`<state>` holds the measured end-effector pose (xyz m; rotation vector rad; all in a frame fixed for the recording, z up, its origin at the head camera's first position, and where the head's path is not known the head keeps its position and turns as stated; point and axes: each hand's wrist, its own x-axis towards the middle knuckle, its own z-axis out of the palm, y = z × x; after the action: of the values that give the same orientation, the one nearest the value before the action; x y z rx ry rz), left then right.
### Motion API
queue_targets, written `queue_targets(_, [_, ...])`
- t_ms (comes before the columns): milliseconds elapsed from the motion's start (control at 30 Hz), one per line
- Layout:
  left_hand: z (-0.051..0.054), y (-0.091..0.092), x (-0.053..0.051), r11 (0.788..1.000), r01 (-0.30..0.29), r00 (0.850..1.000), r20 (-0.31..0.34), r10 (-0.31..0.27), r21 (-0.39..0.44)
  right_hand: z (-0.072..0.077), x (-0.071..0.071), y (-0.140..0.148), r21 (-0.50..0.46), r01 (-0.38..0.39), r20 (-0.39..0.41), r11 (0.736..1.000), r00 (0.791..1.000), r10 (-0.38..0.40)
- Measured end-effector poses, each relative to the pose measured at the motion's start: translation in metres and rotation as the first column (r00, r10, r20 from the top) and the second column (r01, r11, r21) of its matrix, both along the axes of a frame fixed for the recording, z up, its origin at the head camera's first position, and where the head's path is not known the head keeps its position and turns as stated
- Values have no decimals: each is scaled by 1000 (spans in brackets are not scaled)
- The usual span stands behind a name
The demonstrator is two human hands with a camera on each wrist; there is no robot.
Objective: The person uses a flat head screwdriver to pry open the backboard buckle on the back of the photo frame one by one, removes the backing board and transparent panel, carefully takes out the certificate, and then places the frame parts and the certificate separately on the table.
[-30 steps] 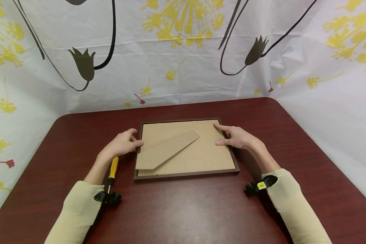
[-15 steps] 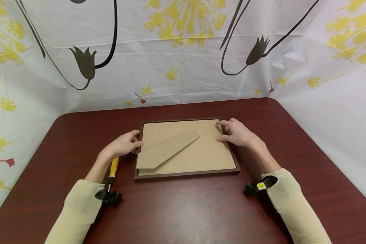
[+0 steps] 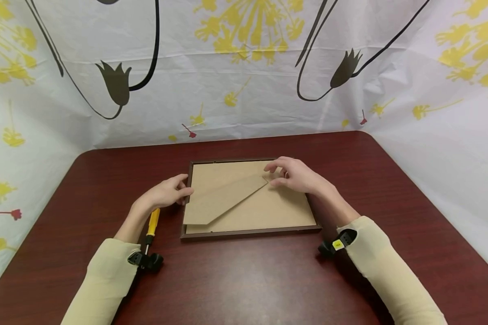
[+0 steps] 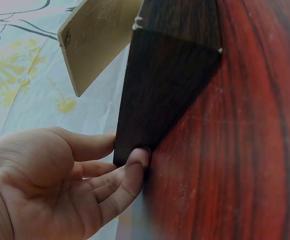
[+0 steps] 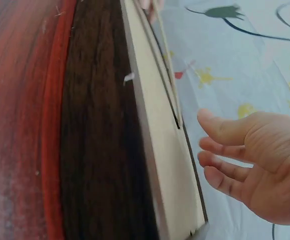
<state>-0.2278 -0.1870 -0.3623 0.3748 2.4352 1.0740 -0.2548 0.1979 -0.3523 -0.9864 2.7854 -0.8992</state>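
A picture frame (image 3: 250,233) with a dark brown rim lies back side up on the table, its tan backing board (image 3: 264,212) showing. Across the board slants a stand flap (image 3: 223,201), raised along one edge. My left hand (image 3: 164,192) holds the frame's left rim, thumb on the upper edge and fingers against the outer side, as the left wrist view (image 4: 85,175) confirms closely. Over the right part of the board, my right hand (image 3: 294,174) hovers with relaxed, slightly bent fingers and nothing in them. Its thumb and fingertips are close to the flap's narrow end.
A yellow-handled screwdriver (image 3: 153,221) lies on the dark red table (image 3: 244,280), partly under my left forearm. White patterned sheeting (image 3: 244,113) hangs behind the table and along both sides.
My right hand has left the frame's right rim and moved left over the board, towards the flap's narrow end. The left hand stays at the left rim.
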Motion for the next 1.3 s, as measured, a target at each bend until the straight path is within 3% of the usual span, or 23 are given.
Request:
queue_targets(367, [0, -1, 0, 1000, 22, 1000, -2, -22, -11, -6, -12, -28, 72, -168, 57, 983, 985, 164])
queue_targets(633, [-2, -1, 0, 1000, 13, 1000, -8, -13, -18, -8, -19, -34, 133, -210, 11, 969, 978, 210])
queue_targets(1000, [-4, 2, 0, 999, 17, 999, -27, -19, -52, -7, -21, -32, 148, -288, -75, 946, 951, 301])
queue_targets(1300, [-4, 3, -1, 998, 12, 999, -32, -14, -69, 5, -23, -32, 143, -311, -96, 940, 941, 325])
